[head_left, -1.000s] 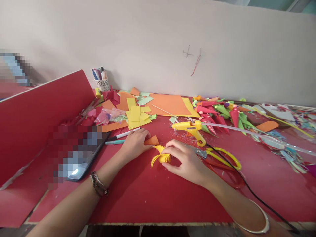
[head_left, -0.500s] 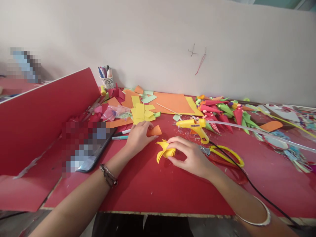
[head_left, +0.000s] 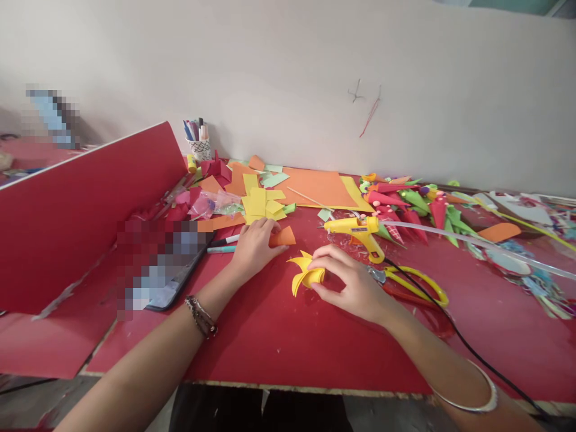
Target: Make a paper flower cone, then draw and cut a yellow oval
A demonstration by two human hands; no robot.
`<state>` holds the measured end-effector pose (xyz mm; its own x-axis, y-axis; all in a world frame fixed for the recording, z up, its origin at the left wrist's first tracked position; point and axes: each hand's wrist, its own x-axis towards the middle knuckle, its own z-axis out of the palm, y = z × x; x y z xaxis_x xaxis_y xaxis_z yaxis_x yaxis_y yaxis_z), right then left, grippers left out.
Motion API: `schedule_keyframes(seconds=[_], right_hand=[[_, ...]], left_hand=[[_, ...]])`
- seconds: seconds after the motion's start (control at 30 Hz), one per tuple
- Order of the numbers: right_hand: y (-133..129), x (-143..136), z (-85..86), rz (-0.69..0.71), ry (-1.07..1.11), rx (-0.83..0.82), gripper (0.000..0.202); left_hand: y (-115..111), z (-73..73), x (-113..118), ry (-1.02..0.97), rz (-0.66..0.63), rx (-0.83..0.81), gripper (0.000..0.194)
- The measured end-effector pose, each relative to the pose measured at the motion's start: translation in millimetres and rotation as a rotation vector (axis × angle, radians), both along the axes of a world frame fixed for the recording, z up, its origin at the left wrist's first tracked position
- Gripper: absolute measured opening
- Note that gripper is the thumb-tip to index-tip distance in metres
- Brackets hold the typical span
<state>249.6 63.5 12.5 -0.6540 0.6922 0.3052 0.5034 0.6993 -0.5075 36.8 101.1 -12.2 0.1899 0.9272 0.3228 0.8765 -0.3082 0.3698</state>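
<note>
There is one yellow plastic glue gun (head_left: 355,227) with one long translucent rod (head_left: 477,240). Two bare hands are present: one left hand (head_left: 255,246) left of the gun, one right hand (head_left: 353,285) on its near side. Also left of it are one yellow petalled paper-like piece (head_left: 300,281), one orange curved paper-like piece (head_left: 286,236), one black-and-white marker (head_left: 225,240), one teal pen (head_left: 220,249), one flat dark phone (head_left: 177,279) and one white patterned cup (head_left: 198,150). Right of the gun are one pair of yellow-and-red-handled scissors (head_left: 378,275) and several colourful cones (head_left: 438,211), too heaped to count
</note>
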Motion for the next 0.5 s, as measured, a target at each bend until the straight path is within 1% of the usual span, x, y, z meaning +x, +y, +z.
schedule_keyframes(seconds=[0.27,0.5], right_hand=[[0.9,0.6,-1.0,-0.026,0.004,0.001,0.015],[2.3,0.3,-2.3,-0.083,0.129,0.050,0.019]], left_hand=[[1.9,1.7,-4.9,0.001,0.019,0.016,0.027],[3.4,-0.4,-5.0,-0.028,-0.008,0.020,0.027]])
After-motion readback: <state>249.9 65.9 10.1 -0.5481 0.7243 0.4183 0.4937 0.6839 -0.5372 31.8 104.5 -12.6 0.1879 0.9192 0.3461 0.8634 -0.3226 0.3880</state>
